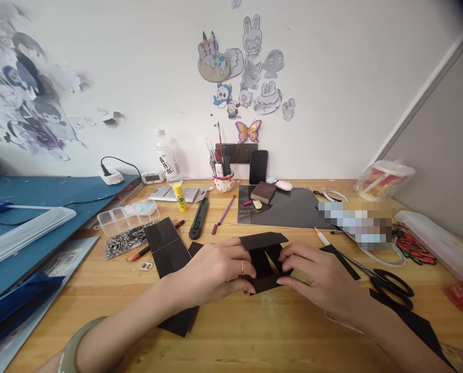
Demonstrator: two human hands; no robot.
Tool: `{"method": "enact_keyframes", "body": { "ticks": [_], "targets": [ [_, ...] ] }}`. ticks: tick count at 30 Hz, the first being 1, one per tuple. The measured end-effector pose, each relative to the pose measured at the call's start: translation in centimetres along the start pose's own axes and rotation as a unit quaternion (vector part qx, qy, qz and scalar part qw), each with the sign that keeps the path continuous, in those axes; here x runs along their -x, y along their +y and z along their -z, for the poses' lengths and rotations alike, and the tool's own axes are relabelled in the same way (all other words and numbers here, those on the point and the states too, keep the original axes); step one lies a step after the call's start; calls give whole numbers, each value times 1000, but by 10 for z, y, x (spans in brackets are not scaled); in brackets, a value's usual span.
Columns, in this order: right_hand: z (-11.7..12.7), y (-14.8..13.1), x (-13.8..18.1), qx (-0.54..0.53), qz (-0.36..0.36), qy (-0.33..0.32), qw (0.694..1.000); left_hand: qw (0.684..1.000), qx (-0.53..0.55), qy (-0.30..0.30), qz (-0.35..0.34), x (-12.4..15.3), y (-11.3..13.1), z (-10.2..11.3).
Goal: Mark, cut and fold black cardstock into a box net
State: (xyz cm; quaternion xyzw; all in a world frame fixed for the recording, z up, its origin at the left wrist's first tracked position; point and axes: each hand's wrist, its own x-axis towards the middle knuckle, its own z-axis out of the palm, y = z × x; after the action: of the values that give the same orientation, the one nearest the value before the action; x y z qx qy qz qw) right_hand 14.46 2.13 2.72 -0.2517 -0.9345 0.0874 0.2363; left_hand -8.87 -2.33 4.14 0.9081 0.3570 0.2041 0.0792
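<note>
Between my two hands is a folded piece of black card (264, 241), bent into an open box-like shape with a slit of light at its middle. My left hand (223, 267) pinches its left side, with a gold ring on one finger. On the right side, my right hand (309, 269) grips the card's edge between thumb and fingers. A long creased black card strip (167, 246) lies under and beside my left forearm. Scissors (390, 285) with black handles rest to the right of my right hand, near a small black card piece (342, 261).
A green utility knife (199, 218), a glue stick (179, 197) and a purple pen (226, 210) lie beyond my hands. Farther back are a pen cup (224, 181), a phone (258, 167) and a dark sheet (293, 212). A compartment box (128, 217) stands left.
</note>
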Motion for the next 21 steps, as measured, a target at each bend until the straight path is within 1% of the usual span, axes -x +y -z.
{"method": "enact_keyframes", "body": {
  "ticks": [5,8,10,11,13,14,15,16,18,21],
  "targets": [
    [-1,1,1,4,-1,-10,1000,999,34,19,0,2,-1,-6],
    [0,1,3,0,3,1,1000,998,60,28,10,4,-2,-11],
    [2,1,5,-13,8,42,999,997,66,37,13,6,-3,-14],
    [2,1,5,-22,4,78,997,997,67,43,13,7,-3,-15],
    [3,0,4,-40,-21,155,987,996,68,54,11,8,-3,-17],
    [3,-1,3,-48,-38,180,982,996,70,59,9,8,-3,-18],
    [3,-2,2,-55,-54,190,979,995,74,65,7,8,-4,-19],
    [2,-2,0,-64,-66,186,978,994,78,70,6,7,-4,-20],
    [0,-3,-4,-84,-75,149,982,993,86,84,2,8,-5,-23],
    [-4,0,-7,-98,-60,111,987,990,99,103,-3,11,-8,-28]
  ]
}}
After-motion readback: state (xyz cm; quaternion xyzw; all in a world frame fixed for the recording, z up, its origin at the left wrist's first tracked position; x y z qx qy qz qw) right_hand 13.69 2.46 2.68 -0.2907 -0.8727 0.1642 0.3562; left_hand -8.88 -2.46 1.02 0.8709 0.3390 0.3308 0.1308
